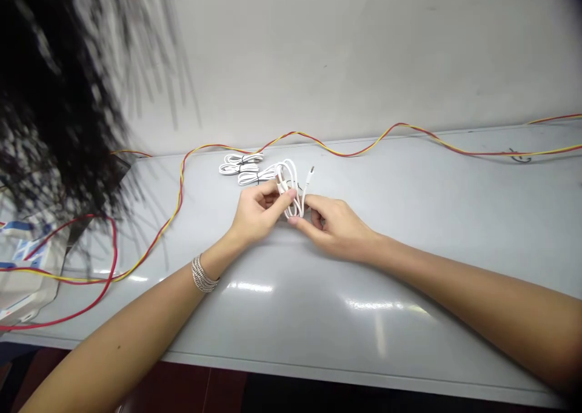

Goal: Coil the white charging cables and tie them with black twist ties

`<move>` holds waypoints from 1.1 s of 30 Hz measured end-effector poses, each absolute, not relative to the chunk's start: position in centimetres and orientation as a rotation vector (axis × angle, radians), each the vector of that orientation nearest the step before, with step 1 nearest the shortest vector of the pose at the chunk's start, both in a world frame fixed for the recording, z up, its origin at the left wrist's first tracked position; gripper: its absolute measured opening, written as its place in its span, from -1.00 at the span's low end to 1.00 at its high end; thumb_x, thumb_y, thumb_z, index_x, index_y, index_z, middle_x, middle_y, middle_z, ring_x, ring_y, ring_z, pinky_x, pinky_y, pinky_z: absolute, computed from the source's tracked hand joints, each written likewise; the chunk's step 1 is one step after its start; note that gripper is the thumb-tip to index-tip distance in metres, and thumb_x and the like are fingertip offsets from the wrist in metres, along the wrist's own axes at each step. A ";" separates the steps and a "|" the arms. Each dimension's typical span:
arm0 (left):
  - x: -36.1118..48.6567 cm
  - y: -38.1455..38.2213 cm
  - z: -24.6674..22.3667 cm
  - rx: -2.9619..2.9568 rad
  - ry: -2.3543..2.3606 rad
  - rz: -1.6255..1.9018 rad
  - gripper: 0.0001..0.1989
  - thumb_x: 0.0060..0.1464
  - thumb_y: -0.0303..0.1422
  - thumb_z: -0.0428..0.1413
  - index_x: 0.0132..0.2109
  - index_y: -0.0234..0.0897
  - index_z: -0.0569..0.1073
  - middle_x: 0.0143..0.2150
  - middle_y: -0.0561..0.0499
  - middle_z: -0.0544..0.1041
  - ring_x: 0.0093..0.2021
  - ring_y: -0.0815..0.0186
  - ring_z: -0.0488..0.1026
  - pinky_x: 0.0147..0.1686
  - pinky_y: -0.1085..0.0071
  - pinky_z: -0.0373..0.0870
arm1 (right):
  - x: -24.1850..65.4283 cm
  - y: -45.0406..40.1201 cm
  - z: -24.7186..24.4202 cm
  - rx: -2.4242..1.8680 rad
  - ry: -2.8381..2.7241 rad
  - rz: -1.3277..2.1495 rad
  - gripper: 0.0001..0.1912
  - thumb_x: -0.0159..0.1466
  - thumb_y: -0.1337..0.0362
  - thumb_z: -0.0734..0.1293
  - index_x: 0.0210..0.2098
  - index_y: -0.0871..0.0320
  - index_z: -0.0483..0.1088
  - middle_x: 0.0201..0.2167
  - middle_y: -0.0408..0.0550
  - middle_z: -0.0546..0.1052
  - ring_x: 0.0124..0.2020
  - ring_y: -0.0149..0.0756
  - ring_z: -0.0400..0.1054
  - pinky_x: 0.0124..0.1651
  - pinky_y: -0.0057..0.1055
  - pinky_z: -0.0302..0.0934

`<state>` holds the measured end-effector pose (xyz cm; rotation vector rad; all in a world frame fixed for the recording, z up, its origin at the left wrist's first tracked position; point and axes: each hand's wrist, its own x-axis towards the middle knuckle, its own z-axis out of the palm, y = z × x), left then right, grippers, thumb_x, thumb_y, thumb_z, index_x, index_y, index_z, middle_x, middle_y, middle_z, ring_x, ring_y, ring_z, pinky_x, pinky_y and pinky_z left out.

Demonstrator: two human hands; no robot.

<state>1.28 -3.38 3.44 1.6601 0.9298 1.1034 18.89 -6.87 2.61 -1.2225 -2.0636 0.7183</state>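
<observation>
Holding: a looped white USB cable, gathered between both hands.
Left hand: the left hand is curled, its fingers and thumb pinching the upper strands of the loop from the side.
Right hand: the right hand is curled, its fingers and thumb pinching the lower part of the loop from the opposite side. The two hands nearly meet around the cable.
Cable position: above the middle of a pale grey table, between the hands; contact with the tabletop cannot be confirmed. A metal connector points up and away from the loop.
Left wrist: a stacked silver bracelet.
Beyond the hands: two bundled white cables lie on the table, just beside the held loop.
Far edge: a twisted red and yellow wire runs along the table near the wall.
Left side: a white and blue box sits partly in view; blurred dark hair covers the upper corner.
</observation>
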 end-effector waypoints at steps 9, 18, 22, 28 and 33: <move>1.2 -3.2 3.6 1.636 0.953 1.011 -0.57 0.04 -0.03 0.23 -0.46 -0.35 0.44 -0.56 0.06 0.38 -0.53 0.44 0.27 -0.54 0.49 0.23 | 19.1 -6.8 2.4 -1.132 -2.052 0.741 -0.81 0.41 0.24 0.16 -0.22 0.14 0.37 -0.38 -0.11 0.49 -0.41 -0.36 0.30 -0.29 -0.40 0.15; 0.8 -3.1 3.5 1.738 0.905 0.865 -0.61 0.10 -0.07 0.19 -0.38 -0.37 0.47 -0.50 0.01 0.41 -0.48 0.39 0.29 -0.49 0.45 0.21 | 19.0 -6.8 2.2 -1.134 -2.020 0.764 -0.79 0.39 0.21 0.21 -0.35 0.15 0.34 -0.49 -0.17 0.42 -0.50 -0.43 0.22 -0.36 -0.43 0.11; 0.6 -3.1 3.6 1.788 0.870 0.782 -0.64 0.16 -0.10 0.13 -0.36 -0.36 0.48 -0.43 -0.03 0.46 -0.43 0.35 0.34 -0.43 0.41 0.27 | 19.0 -6.8 2.1 -1.195 -1.977 0.781 -0.72 0.34 0.14 0.29 -0.44 0.14 0.31 -0.56 -0.19 0.38 -0.56 -0.44 0.18 -0.43 -0.43 0.06; 0.5 -2.9 3.7 1.761 0.887 0.767 -0.69 0.15 -0.15 0.14 -0.41 -0.30 0.39 -0.54 0.06 0.38 -0.52 0.40 0.29 -0.50 0.44 0.23 | 18.9 -6.9 2.2 -1.237 -1.954 0.810 -0.65 0.32 0.08 0.30 -0.49 0.14 0.28 -0.57 -0.19 0.38 -0.56 -0.45 0.18 -0.45 -0.43 0.06; 0.8 -2.6 3.4 1.509 0.939 0.907 -0.66 0.21 -0.09 0.07 -0.37 -0.25 0.30 -0.56 0.11 0.38 -0.62 0.42 0.36 -0.60 0.46 0.25 | 19.0 -7.0 2.5 -1.254 -1.969 0.815 -0.81 0.30 0.14 0.32 -0.31 0.14 0.36 -0.50 -0.18 0.45 -0.54 -0.45 0.23 -0.42 -0.43 0.14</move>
